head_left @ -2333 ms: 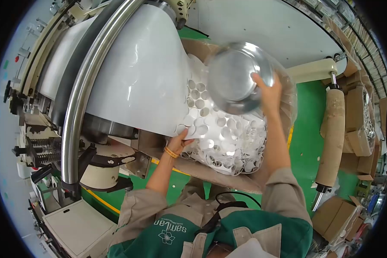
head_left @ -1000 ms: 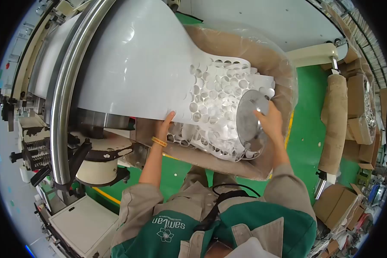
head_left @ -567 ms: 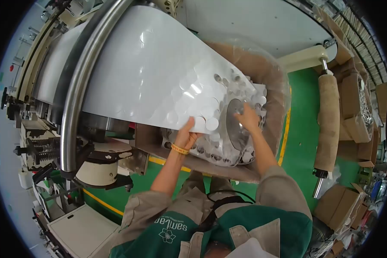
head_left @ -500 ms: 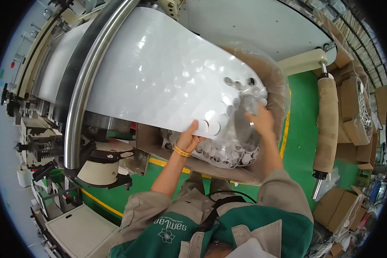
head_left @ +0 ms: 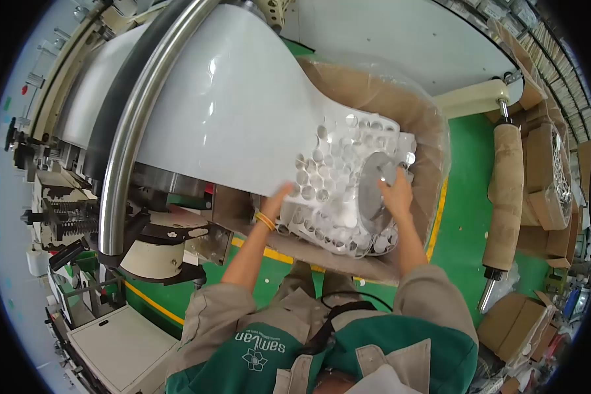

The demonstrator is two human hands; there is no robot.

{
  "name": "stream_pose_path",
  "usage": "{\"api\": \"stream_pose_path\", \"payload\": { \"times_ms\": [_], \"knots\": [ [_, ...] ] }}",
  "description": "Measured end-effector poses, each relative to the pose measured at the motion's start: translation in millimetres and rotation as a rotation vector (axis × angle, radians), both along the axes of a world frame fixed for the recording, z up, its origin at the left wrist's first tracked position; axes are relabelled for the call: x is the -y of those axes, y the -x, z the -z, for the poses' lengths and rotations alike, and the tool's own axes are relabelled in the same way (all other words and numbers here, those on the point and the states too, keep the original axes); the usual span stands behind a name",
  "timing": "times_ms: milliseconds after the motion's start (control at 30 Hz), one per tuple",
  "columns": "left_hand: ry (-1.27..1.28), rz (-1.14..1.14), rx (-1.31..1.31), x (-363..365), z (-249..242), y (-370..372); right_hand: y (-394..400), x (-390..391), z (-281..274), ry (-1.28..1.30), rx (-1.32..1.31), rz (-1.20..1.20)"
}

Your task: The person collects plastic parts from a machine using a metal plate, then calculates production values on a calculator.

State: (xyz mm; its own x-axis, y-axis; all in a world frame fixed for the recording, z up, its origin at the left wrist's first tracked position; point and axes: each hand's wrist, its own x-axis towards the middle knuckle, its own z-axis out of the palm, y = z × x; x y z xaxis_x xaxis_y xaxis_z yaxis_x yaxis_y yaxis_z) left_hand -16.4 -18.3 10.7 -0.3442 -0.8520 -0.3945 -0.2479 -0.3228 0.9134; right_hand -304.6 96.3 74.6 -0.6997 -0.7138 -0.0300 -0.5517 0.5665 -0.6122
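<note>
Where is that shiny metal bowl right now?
In the head view it sits right of centre: the metal bowl is pressed by the right hand into the punched white sheet inside the cardboard box.

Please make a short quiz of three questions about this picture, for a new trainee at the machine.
1. True or false: the right hand presses a round metal bowl onto the punched white sheet.
2. Where does the punched sheet pile up? A) on the green floor B) in the plastic-lined cardboard box C) on a shelf
3. What does the left hand touch?

Key
1. True.
2. B.
3. The edge of the white sheet, near the steel roller bar.
</note>
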Motion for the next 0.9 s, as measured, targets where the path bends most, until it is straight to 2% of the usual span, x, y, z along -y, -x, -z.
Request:
{"api": "stream_pose_path", "payload": {
  "times_ms": [67, 133, 167, 267, 300, 333, 367, 400, 467, 567, 667, 767, 800, 833, 867, 900],
  "knots": [
    [-0.280, -0.193, -0.297, 6, -1, -7, 2, -3, -48, -0.057, 0.008, -0.036],
    [-0.456, -0.329, -0.664, 11, 3, 1, 10, 16, -74, 0.315, 0.244, -0.070],
    [-0.471, -0.389, -0.710, 6, 7, 7, 12, 30, -79, 0.507, 0.366, -0.086],
    [-0.571, -0.534, -0.841, -21, -7, 26, 3, 80, -53, 0.844, 0.792, 0.004],
    [-0.552, -0.489, -0.834, -25, -3, 24, -2, 89, -36, 0.516, 0.768, 0.074],
    [-0.530, -0.441, -0.823, -27, 5, 21, 6, 103, 35, 0.478, 0.354, 0.080],
    [-0.507, -0.393, -0.813, -25, 10, 17, 17, 102, 60, 0.370, 0.129, 0.073],
    [-0.515, -0.487, -0.696, -13, 10, 6, 28, 100, 83, 0.259, -0.097, 0.086],
    [-0.492, -0.355, -0.605, -5, 19, -8, 47, 62, 19, -0.091, -0.193, 0.078],
    [-0.567, -0.266, -0.598, -3, 34, -11, 48, 51, -59, 0.076, -0.190, 0.068],
    [-0.593, -0.348, -0.678, -15, 26, -7, 21, 68, -109, 0.613, 0.147, -0.040],
    [-0.638, -0.294, -0.737, -20, 20, -9, 14, 107, -57, 0.641, 0.215, -0.093],
    [-0.719, -0.301, -0.742, -19, 24, -13, 21, 118, -26, 0.481, 0.135, -0.108],
    [-0.684, -0.288, -0.695, -18, 33, -19, 26, 124, 2, 0.324, 0.059, -0.120],
    [-0.646, -0.273, -0.649, -15, 42, -25, 34, 119, 13, 0.159, -0.245, -0.018],
    [-0.613, -0.258, -0.609, -14, 47, -27, 49, 110, 15, 0.087, -0.296, -0.052]
  ]
}}
